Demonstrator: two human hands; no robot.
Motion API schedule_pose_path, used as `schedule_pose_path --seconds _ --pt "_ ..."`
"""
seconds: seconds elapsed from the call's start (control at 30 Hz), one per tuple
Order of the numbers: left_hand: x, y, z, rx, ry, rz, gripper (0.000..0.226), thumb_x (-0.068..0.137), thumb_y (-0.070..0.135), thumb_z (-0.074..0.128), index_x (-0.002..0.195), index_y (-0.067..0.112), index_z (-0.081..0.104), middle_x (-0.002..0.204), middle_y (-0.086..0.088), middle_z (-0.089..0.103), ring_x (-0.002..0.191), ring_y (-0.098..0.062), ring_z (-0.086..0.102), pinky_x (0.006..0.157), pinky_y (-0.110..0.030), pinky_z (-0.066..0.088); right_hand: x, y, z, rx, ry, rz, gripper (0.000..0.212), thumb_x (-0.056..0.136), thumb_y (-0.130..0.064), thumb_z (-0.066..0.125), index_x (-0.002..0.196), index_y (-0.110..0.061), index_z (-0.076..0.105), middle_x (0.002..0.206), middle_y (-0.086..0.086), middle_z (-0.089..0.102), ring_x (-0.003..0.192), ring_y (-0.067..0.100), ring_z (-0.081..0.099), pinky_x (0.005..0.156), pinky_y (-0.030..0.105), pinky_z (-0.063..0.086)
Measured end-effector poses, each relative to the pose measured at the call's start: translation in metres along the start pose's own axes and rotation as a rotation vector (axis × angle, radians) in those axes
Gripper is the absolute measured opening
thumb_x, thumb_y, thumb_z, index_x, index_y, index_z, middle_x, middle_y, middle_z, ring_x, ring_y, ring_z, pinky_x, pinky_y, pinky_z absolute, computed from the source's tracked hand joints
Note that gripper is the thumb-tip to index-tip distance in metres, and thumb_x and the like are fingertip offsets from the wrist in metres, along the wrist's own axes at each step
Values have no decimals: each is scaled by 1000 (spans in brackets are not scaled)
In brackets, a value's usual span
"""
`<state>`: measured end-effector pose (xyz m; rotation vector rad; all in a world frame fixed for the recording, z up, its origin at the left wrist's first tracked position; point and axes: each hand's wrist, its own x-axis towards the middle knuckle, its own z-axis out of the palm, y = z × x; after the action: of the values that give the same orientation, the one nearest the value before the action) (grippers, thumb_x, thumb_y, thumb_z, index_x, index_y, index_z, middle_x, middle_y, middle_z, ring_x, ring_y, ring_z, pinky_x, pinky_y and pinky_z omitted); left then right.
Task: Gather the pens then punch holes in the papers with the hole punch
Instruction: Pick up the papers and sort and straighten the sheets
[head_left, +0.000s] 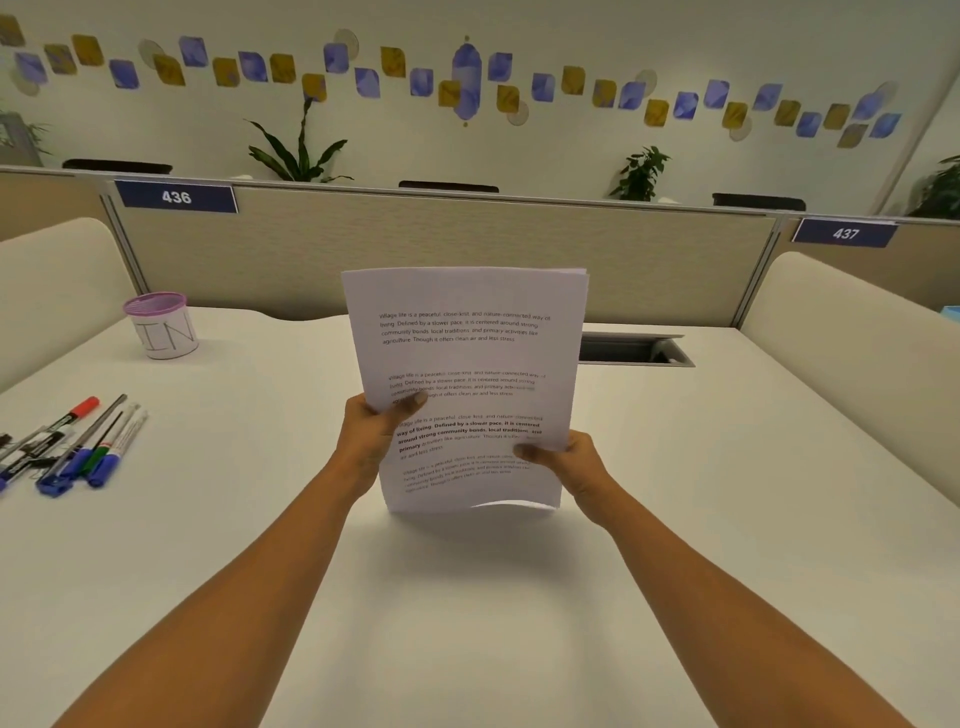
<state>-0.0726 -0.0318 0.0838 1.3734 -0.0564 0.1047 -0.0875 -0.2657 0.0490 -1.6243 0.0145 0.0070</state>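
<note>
Above the middle of the tabletop (467, 623), the papers (462, 343) are standing nearly upright between both hands. The left hand (371, 434) is gripping the stack's left edge, its thumb pressing across the front sheet. The right hand (569, 460) is pinching the lower right edge, thumb in front and fingers behind. The stack's lower edge is bowing close to the tabletop; whether it is touching cannot be told.

The sheets are white, several deep, their top corners fanning slightly. Four printed paragraphs are showing, the third partly in bold, each beginning "Village life is a peaceful, close-knit, and nature-connected way of living."

Well to the left, the pens (78, 447) are lying bunched on the tabletop, with blue, green and red caps. Behind them a purple-rimmed cup (163, 327) is showing the letters "IN". Blue signs on the partition are reading "436" (176, 197) and "437" (845, 234).
</note>
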Motion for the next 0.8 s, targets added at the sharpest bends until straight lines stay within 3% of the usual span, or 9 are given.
schedule_pose_path --seconds 0.1,0.23,0.33,0.47,0.6,0.7,0.8 --pt "-1 3 0 -83 35 16 15 80 10 68 91 21 68 81 4 75 77 -20 71 65 -37 59 -4 6 -10 -11 40 10 13 75 -18 75 87 -19 71 87 -2 72 84 18 65 70 19 52" --pt "-2 6 3 -262 83 25 17 82 5 64 91 19 66 79 8 76 73 -12 72 58 -29 59 -4 9 -23 126 130 19 15 78 -19 72 91 -14 69 93 6 71 87 24 65 81 30 54" --pt "-3 5 8 -349 106 19 17 82 6 64 92 20 66 81 7 76 76 -13 72 62 -32 60 -4 7 -25 296 166 53 7 81 -16 68 87 -16 65 85 0 71 78 15 67 80 29 51" --pt "-4 6 19 -468 125 9 21 84 7 62 101 20 64 94 3 73 87 -17 69 72 -37 59 -4 2 -10 474 88 47 21 81 -13 66 100 -21 62 91 -6 73 85 13 69 74 24 53" --pt "-5 7 30 -532 95 -7 23 85 7 61 104 21 63 102 0 70 90 -18 70 75 -39 60 -3 -4 12 499 35 -28 32 75 -9 69 101 -25 60 91 -7 73 83 9 70 69 26 57" --pt "-5 9 27 -513 83 24 26 85 3 60 104 20 63 100 1 71 87 -16 71 72 -37 60 1 -7 11 498 57 -84 29 81 2 63 100 -21 61 88 -9 75 80 6 71 64 23 57" --pt "-2 12 12 -495 127 71 33 85 -4 57 103 23 61 105 2 68 91 -15 68 79 -35 59 3 -11 -8 455 94 -113 24 81 4 62 95 -16 64 83 -9 75 76 7 71 61 22 56"
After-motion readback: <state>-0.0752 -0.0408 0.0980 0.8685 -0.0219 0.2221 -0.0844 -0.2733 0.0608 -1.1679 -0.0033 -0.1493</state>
